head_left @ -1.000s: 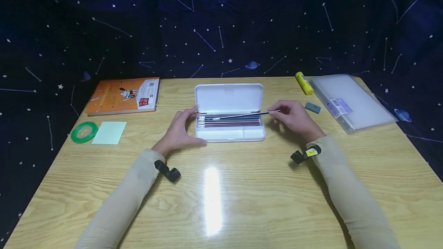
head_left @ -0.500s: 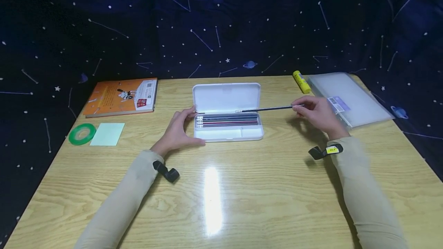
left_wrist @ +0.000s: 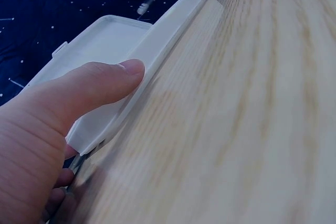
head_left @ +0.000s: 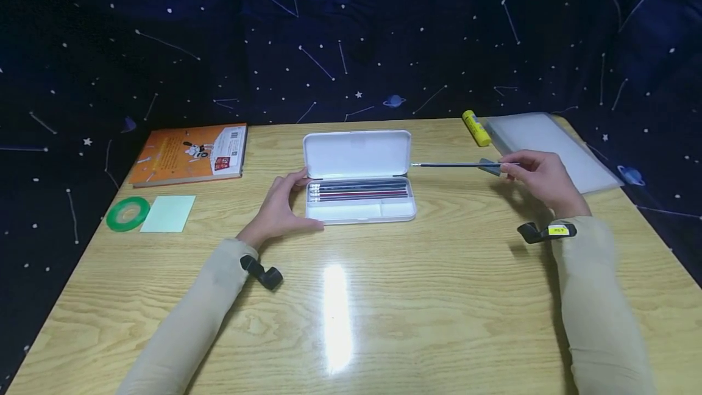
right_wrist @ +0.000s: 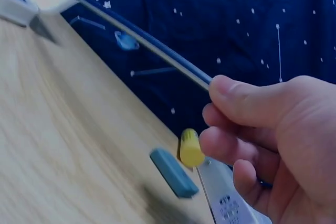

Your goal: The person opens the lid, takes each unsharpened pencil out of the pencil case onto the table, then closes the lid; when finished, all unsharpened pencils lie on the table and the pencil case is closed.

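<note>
My left hand (head_left: 280,209) grips the left end of an open white pencil case (head_left: 356,154), thumb at its front edge and fingers at the back corner. In the left wrist view the thumb (left_wrist: 110,80) presses along the case wall. Several pencils (head_left: 359,191) lie side by side in the rear compartment, and two front compartments show bare white. Off to the right, my right hand (head_left: 548,181) pinches a dark striped pencil (head_left: 450,165) near one end. Its silver-ended tip points left toward the case lid. The right wrist view shows thumb and fingertips on the pencil (right_wrist: 142,40), raised above the table.
A blue-grey eraser (right_wrist: 173,172) lies beneath the right hand, near a yellow glue stick (head_left: 476,128). Behind that hand is a translucent folder (head_left: 554,145). To the left are an orange book (head_left: 175,154), green tape (head_left: 114,215) and pale sticky notes (head_left: 168,214).
My right hand has moved right with the pencil, drawing it from above the case to beyond its right side. The left hand stays at the case.
</note>
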{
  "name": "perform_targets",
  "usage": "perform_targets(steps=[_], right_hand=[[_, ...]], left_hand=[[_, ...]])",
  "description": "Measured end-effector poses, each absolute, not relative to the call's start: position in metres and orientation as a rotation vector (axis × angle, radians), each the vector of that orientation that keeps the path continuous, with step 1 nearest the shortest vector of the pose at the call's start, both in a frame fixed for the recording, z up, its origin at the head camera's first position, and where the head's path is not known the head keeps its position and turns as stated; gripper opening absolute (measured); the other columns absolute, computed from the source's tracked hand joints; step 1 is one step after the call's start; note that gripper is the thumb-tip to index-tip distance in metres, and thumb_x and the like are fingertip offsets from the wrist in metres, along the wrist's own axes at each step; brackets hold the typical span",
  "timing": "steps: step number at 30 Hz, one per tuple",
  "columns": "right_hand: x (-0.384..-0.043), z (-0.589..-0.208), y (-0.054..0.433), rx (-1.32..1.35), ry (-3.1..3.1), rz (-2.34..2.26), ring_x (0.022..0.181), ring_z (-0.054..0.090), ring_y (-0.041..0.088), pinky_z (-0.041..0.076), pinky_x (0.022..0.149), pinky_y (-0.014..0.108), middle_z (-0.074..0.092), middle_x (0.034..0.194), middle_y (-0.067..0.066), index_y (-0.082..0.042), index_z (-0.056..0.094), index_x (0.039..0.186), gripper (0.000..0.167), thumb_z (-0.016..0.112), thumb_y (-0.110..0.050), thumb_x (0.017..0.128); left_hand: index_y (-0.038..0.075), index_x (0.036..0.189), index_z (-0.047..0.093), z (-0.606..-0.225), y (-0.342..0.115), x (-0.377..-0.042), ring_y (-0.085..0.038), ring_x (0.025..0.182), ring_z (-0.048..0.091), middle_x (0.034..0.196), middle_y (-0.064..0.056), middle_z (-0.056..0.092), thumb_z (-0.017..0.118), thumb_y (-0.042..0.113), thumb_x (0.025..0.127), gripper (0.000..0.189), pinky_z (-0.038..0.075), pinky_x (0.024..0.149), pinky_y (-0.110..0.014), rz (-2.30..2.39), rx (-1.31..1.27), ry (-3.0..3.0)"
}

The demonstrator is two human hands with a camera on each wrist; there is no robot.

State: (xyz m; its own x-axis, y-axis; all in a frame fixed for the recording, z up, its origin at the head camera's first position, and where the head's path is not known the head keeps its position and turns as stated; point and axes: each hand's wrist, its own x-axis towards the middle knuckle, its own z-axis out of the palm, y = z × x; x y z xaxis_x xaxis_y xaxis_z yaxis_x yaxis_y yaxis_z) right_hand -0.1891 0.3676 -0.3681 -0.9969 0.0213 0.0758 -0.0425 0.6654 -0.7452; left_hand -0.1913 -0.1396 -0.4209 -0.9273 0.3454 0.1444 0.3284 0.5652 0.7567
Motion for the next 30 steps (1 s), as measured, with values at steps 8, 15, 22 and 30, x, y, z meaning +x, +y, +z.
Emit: perform_targets(steps=[8, 15, 22, 30], right_hand=[[-0.188, -0.378, 0.379, 0.074, -2.877, 1.253, 0.068, 0.062, 0.005, 0.046, 0.061, 0.021, 0.066, 0.082, -0.009, 0.005, 0.065, 0.111, 0.033, 0.065, -0.022, 0.093], [-0.193, -0.387, 0.382, 0.271, -2.929, 1.197, 0.067, 0.059, 0.006, 0.041, 0.055, 0.021, 0.068, 0.078, 0.005, 0.005, 0.067, 0.106, 0.02, 0.063, -0.011, 0.093], [-0.195, -0.389, 0.377, 0.272, -2.94, 1.099, 0.071, 0.054, -0.001, 0.041, 0.059, 0.018, 0.069, 0.09, 0.007, 0.005, 0.065, 0.109, 0.026, 0.069, -0.01, 0.089], [-0.194, -0.393, 0.372, 0.206, -2.917, 1.097, 0.074, 0.051, 0.001, 0.04, 0.063, 0.018, 0.064, 0.088, -0.006, 0.0, 0.069, 0.105, 0.022, 0.069, -0.015, 0.089]], left_hand=[[0.013, 0.149, 0.034, -0.42, -0.138, -0.191, -0.02, 0.111, 0.04, 0.137, 0.002, 0.056, 0.095, 0.036, 0.053, 0.116, 0.032, 0.098, -0.036, 1.34, 0.598, 2.751], [0.011, 0.149, 0.034, -0.42, -0.138, -0.19, -0.02, 0.112, 0.04, 0.135, 0.0, 0.056, 0.095, 0.034, 0.053, 0.116, 0.032, 0.1, -0.038, 1.337, 0.597, 2.756], [0.012, 0.149, 0.033, -0.421, -0.14, -0.19, -0.02, 0.113, 0.04, 0.136, 0.0, 0.055, 0.094, 0.034, 0.054, 0.115, 0.031, 0.101, -0.038, 1.325, 0.587, 2.759], [0.011, 0.149, 0.033, -0.42, -0.139, -0.19, -0.021, 0.114, 0.04, 0.137, 0.0, 0.056, 0.095, 0.034, 0.054, 0.116, 0.032, 0.1, -0.037, 1.331, 0.601, 2.753]])
